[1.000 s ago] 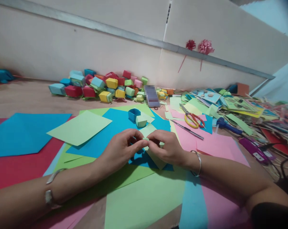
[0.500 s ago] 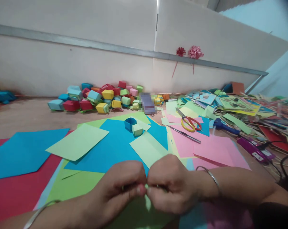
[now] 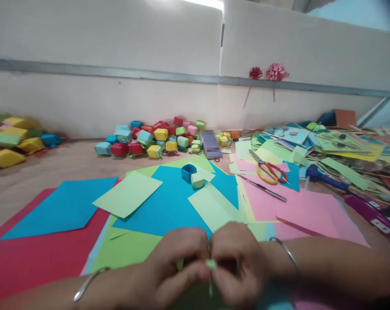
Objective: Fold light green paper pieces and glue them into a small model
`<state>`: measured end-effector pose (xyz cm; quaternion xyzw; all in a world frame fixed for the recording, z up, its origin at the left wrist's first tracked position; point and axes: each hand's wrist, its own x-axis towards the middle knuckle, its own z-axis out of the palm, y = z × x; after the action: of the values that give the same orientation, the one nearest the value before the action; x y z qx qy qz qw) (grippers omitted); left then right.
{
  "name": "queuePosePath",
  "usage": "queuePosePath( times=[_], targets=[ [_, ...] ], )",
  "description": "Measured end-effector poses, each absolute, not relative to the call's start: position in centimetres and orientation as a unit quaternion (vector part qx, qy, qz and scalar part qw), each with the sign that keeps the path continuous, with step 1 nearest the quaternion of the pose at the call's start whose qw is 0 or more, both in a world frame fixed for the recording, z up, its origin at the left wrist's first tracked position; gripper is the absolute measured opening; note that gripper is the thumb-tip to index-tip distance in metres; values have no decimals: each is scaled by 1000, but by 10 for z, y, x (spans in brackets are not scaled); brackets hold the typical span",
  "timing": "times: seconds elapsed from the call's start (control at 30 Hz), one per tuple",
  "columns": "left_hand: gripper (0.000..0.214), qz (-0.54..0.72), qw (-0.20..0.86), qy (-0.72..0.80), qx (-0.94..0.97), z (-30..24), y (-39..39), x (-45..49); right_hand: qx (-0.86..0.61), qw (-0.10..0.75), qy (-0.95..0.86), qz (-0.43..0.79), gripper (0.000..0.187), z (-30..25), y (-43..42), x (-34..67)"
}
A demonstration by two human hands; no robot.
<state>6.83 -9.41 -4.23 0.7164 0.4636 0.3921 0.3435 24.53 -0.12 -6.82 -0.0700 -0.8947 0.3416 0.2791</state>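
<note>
At the bottom centre my left hand [image 3: 182, 262] and my right hand [image 3: 236, 267] meet, both with fingers curled and thumbs pressed inward. Pinched between their fingertips is a small strip of light green paper [image 3: 210, 263]; most of it is hidden by my fingers. Just beyond my hands lie pale green paper sheets [image 3: 214, 206] on a blue sheet [image 3: 162, 209]. A small blue folded paper box [image 3: 188, 172] and a pale green folded paper piece [image 3: 198, 180] sit on them.
Scissors [image 3: 267, 170] and a thin metal-coloured pen-like tool [image 3: 262, 188] lie on pink paper [image 3: 317, 211] at the right. Farther right are a blue glue gun [image 3: 326, 177] and a purple power strip [image 3: 372, 215]. Colourful folded paper boxes [image 3: 120, 149] are heaped along the wall.
The view has tilted and turned left, so the scene sits farther right and more boxes show at the left. My hands keep pinching the light green paper, their fingers slightly shifted.
</note>
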Motion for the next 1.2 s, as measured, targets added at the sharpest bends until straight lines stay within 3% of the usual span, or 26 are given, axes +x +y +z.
queuePosePath(
  times=[0.13, 0.3, 0.4, 0.5, 0.63, 0.77, 0.87, 0.97, 1.07, 1.1, 1.2],
  targets=[
    [32, 485, 303, 585, 575, -42, -48, 58, -165, 333, -844, 387, 30, -60, 29, 228],
    [33, 592, 277, 623, 430, -43, -15, 27, -264, 438, -747, 425, 39, -60, 64, 227],
    [40, 626, 281, 635, 353, -45, -2, 9, -307, 440, -733, 417, 33, -59, 84, 227],
    [48, 626, 286, 651, 321, -47, 5, 1, -353, 361, -791, 346, 26, -51, 94, 230],
    [47, 628, 279, 638, 347, -48, 1, 11, -401, 161, -871, 232, 24, -43, 87, 245],
    [34, 616, 277, 604, 423, -50, -15, 34, -379, 62, -891, 242, 52, -49, 78, 262],
    [20, 545, 222, 574, 569, -56, -29, 46, -330, 94, -906, 246, 45, -53, 79, 269],
    [14, 452, 32, 510, 731, -62, -37, 49, -224, 162, -947, 162, 23, -53, 79, 271],
    [37, 393, -96, 473, 783, -69, -38, 47, -121, 218, -966, 64, 20, -55, 72, 270],
    [40, 378, -109, 474, 788, -71, -37, 46, -104, 233, -966, 38, 20, -57, 69, 269],
    [20, 349, -70, 496, 792, -77, -32, 41, -95, 254, -963, 8, 18, -60, 66, 267]
  ],
)
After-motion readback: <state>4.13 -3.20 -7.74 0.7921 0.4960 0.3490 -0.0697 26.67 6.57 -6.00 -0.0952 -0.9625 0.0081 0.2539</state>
